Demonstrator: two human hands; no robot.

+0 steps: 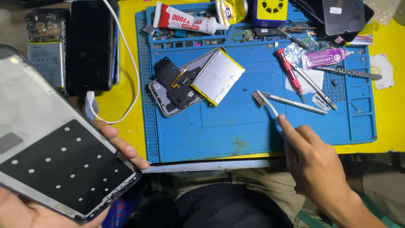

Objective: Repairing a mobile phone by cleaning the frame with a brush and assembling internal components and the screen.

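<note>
Black-backed, the phone screen frame (55, 160) lies gripped in the left hand (25, 211), fingers curled along its edge, left of the blue mat (236, 126) and off its near corner; the right hand (312, 162) pinches the handle of a small brush (265, 103), bristles resting on the mat's middle; beyond the brush lie an opened phone (177, 88) with its silver battery (217, 76), red screwdriver (289, 71), tweezers (316, 86). Cleaning seems in hand; next likely calls for bringing bristles to the frame, lightly.
</note>
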